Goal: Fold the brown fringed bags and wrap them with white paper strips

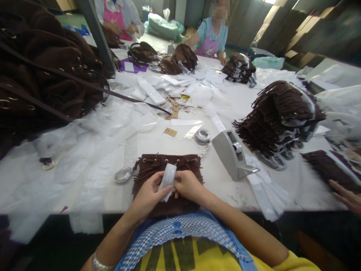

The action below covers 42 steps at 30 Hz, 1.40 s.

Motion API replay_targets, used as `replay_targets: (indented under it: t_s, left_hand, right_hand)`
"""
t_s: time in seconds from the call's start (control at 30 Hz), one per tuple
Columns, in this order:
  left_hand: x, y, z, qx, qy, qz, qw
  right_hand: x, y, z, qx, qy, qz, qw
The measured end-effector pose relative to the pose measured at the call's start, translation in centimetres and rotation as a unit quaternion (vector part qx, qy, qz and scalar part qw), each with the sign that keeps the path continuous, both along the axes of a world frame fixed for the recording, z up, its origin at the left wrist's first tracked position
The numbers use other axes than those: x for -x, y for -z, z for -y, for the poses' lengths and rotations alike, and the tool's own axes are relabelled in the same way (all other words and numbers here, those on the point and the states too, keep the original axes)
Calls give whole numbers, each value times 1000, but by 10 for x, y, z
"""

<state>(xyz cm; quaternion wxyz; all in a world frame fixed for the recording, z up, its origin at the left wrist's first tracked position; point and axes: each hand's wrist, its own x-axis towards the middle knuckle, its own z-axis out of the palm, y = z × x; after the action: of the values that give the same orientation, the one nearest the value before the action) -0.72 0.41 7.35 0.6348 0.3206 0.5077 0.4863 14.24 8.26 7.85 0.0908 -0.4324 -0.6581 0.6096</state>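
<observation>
A small brown suede fringed bag (169, 165) lies on the white table (158, 143) right in front of me, its strap end wrapped in clear film (123, 175) at its left. Over the bag, my left hand (149, 195) and my right hand (188, 185) both pinch a narrow white strip of wrapping material (167, 180), held upright between the fingers. Both hands are closed on that strip.
A grey tape dispenser (232, 152) stands right of the bag. Piles of brown fringed bags lie at the left (47, 71) and right (279, 113). White wrapping sheets (93, 143) and paper tags (170, 132) litter the table. Two people work across; another person's hand (346, 197) rests at right.
</observation>
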Motion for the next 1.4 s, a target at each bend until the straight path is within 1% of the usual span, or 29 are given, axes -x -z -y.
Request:
replay_targets:
  t_s: [0.07,0.13,0.2,0.23,0.27,0.3,0.33,0.37,0.4,0.47,0.5,0.53,0.57,0.63,0.67,0.7,0.73,0.77,0.8,0.87,0.9,0.93,1.0,1.07,1.13,1.2,1.27,1.33,1.4]
  left_hand:
    - [-1,0,-1,-1,-1,-7,1000]
    - [-2,1,-2,4,-11,-12,1000]
    - [-2,1,-2,3,-29,-31,999]
    - [-2,1,-2,-6,-37,-65,997]
    - [-1,1,-1,-22,-47,-119,992]
    - [0,-1,1,-46,-55,-193,979]
    - [1,-3,2,-78,-61,-281,955]
    - [3,-6,4,-115,-63,-370,920]
    - [4,-9,7,-153,-61,-451,877]
    - [5,-14,12,-218,-38,-567,794]
    - [4,-16,15,-237,-11,-600,764]
    - [4,-17,17,-246,26,-618,746]
    - [3,-17,18,-244,72,-625,738]
    - [4,-17,16,-217,158,-621,736]
    - [5,-18,13,-197,187,-621,736]
    - [7,-21,8,-178,200,-627,731]
    - [10,-26,2,-166,198,-640,724]
    - [13,-32,-6,-163,185,-655,714]
    - [16,-39,-16,-173,169,-668,704]
    - [19,-53,-39,-203,137,-687,685]
    - [19,-57,-52,-212,130,-691,678]
    - [18,-60,-64,-213,136,-693,675]
    - [17,-58,-88,-190,177,-689,677]
    - [17,-48,-107,-159,228,-668,691]
    - [21,-36,-120,-144,260,-636,712]
    - [27,-26,-129,-147,284,-595,737]
    - [31,-22,-133,-151,323,-538,764]
    - [33,-25,-133,-153,359,-488,781]
    - [32,-33,-127,-172,367,-470,784]
  right_hand:
    - [2,-2,-1,-15,-9,7,1000]
    - [-3,-8,-1,-56,-29,5,998]
    - [-13,-18,1,-149,-32,7,988]
    - [-20,-22,3,-210,-24,8,977]
    - [-28,-25,5,-269,-19,8,963]
    - [-36,-26,8,-322,-24,3,947]
    - [-44,-25,11,-366,-46,-10,930]
    - [-51,-21,14,-402,-81,-29,912]
    - [-59,-15,17,-431,-124,-48,892]
    - [-70,1,22,-473,-192,-66,857]
    - [-75,8,25,-485,-208,-64,847]
    - [-78,14,26,-491,-215,-58,842]
    - [-80,17,27,-490,-217,-52,843]
    - [-82,16,26,-476,-219,-58,850]
    - [-82,12,24,-465,-211,-67,857]
    - [-83,7,19,-455,-187,-73,868]
    - [-84,2,12,-449,-144,-72,879]
    - [-85,-3,2,-450,-86,-60,887]
    - [-86,-8,-11,-456,-20,-36,889]
    - [-88,-14,-44,-474,93,47,874]
    - [-88,-16,-63,-477,120,105,864]
    - [-87,-17,-82,-470,134,171,856]
    - [-81,-18,-119,-422,129,296,847]
    - [-72,-17,-149,-378,122,358,845]
    - [-63,-15,-172,-348,122,389,844]
    - [-55,-13,-187,-324,120,420,839]
    - [-50,-14,-195,-312,114,442,833]
    - [-50,-18,-196,-317,101,448,829]
    - [-53,-28,-189,-342,88,439,826]
